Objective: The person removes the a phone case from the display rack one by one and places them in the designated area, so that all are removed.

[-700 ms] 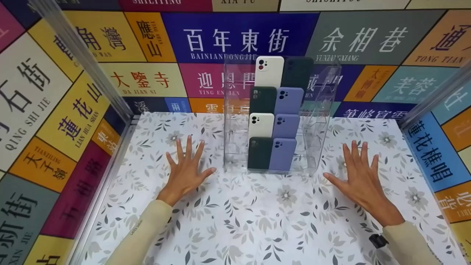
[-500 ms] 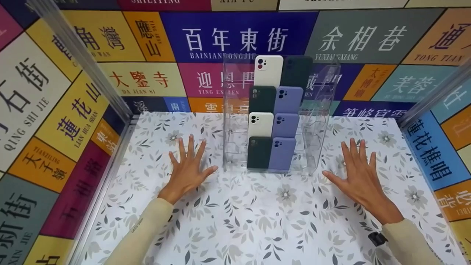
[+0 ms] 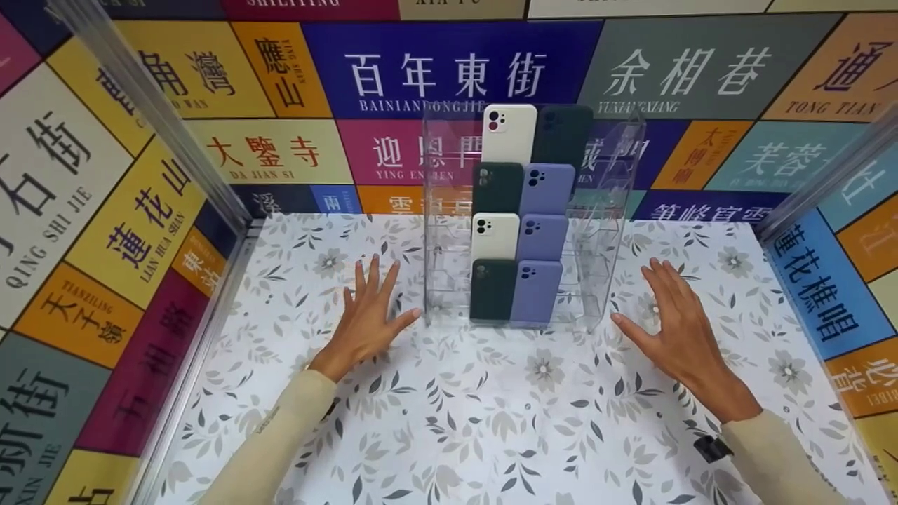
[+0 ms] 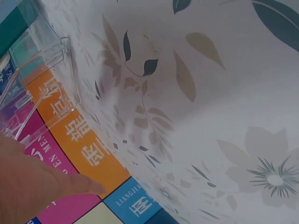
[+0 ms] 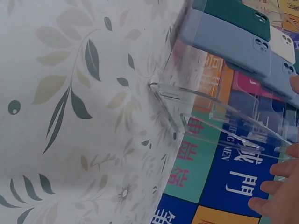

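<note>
A clear acrylic tiered stand (image 3: 593, 284) rises at the table's far middle. Phone cases fill two columns on it: a white case (image 3: 506, 137) beside a dark green one (image 3: 563, 137) on top, and a dark green case (image 3: 491, 291) beside a lavender one (image 3: 537, 291) at the bottom. My left hand (image 3: 366, 326) hovers or rests left of the stand, fingers spread, thumb pointing towards it. On the other side is my right hand (image 3: 679, 337), fingers straight and close together, thumb apart. Neither holds anything. In the right wrist view the stand's edge (image 5: 163, 105) lies near my fingertips (image 5: 261, 205).
A white leaf-patterned sheet covers the table (image 3: 491, 428). Behind stands a wall of coloured panels with characters (image 3: 449, 70), and side panels (image 3: 77, 280) close in left and right. Metal rails (image 3: 175, 393) edge the table. A black wrist device (image 3: 713, 447) sits by my right sleeve.
My left hand has shifted slightly right towards the stand and rolled onto its side a little. The fingers of my right hand have drawn together and it has turned slightly inward.
</note>
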`<state>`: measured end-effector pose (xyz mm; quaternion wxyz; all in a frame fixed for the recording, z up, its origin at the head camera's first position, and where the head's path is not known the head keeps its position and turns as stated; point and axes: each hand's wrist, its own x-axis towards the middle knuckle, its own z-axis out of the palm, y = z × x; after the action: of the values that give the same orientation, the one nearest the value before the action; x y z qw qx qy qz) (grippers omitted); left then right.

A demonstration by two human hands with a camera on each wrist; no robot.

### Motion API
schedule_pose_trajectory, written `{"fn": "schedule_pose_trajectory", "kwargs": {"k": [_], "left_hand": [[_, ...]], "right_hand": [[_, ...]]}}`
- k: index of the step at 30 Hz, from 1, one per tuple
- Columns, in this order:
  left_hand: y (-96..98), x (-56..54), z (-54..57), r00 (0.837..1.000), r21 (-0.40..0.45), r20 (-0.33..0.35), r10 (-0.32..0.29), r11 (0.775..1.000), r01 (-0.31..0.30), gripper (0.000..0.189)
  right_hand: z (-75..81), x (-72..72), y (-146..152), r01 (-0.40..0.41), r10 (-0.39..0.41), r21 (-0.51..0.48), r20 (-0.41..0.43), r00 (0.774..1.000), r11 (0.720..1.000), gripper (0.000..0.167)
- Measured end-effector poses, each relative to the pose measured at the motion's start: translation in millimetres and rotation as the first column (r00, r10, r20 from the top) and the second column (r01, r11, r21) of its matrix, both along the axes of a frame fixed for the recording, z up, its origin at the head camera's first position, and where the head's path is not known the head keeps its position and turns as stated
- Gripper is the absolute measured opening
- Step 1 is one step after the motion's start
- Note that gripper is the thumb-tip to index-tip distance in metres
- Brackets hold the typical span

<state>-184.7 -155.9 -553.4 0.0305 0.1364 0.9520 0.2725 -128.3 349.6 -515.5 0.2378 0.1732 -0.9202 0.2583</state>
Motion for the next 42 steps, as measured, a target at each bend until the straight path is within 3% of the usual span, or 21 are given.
{"fn": "schedule_pose_trajectory", "kwargs": {"k": [5, 10, 14, 21, 29, 38, 42], "left_hand": [[2.8, -1.8, 0.1, 0.999, 0.106, 0.034, -0.015, 0.994, 0.012, 0.099], [9.0, -5.2, 2.5, 0.996, 0.251, 0.087, -0.028, 0.968, 0.005, 0.091], [15.6, -9.5, 3.6, 0.995, 0.376, 0.093, -0.046, 0.926, 0.008, 0.082], [25.2, -15.7, 3.8, 0.992, 0.567, 0.121, -0.035, 0.823, -0.040, 0.071], [30.8, -23.0, 5.0, 0.987, 0.663, 0.159, -0.031, 0.744, -0.083, 0.070], [34.2, -27.7, 5.3, 0.985, 0.696, 0.172, -0.030, 0.711, -0.100, 0.075], [36.3, -29.7, 6.0, 0.983, 0.701, 0.177, -0.043, 0.707, -0.095, 0.079]], "right_hand": [[4.5, -0.8, -7, -0.033, 0.029, -0.050, -0.079, 0.996, 0.998, 0.082], [9.2, -1.3, -16, -0.070, 0.057, -0.110, -0.125, 0.991, 0.991, 0.074], [10.6, -3.2, -25, -0.117, 0.090, -0.159, -0.169, 0.982, 0.980, 0.067], [12.5, -4.9, -37, -0.155, 0.125, -0.181, -0.167, 0.978, 0.971, 0.063], [10.9, -8.6, -48, -0.175, 0.143, -0.194, -0.167, 0.976, 0.965, 0.065], [7.6, -13.3, -57, -0.201, 0.166, -0.210, -0.172, 0.971, 0.957, 0.065], [4.4, -14.1, -60, -0.196, 0.165, -0.211, -0.157, 0.974, 0.958, 0.062]]}}
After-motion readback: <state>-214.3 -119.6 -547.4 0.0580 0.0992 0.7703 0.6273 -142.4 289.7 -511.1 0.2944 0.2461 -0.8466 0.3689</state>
